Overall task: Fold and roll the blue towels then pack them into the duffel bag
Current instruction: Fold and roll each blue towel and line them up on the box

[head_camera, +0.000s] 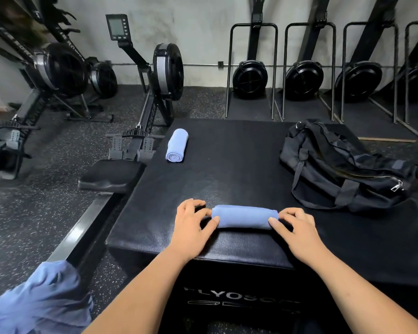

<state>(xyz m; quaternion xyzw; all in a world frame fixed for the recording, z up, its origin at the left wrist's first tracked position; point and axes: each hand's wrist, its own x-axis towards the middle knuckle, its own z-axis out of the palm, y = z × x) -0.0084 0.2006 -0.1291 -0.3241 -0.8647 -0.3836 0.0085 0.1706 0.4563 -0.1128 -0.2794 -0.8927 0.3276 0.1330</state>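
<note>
Left hand [193, 220] and right hand [297, 227] each curl round one end of the rolled towel [245, 216], thumbs pressed on it, at 6 o'clock on the box [227, 169] top. Finished roll [176, 145] sits at 11, duffel bag [343, 167] at 2, loose towel [41, 300] off the box at 8. Squeeze both ends evenly so the roll ends up tight — tuck stray edges before letting go. Bag zip looks only partly open; widen first.
</note>
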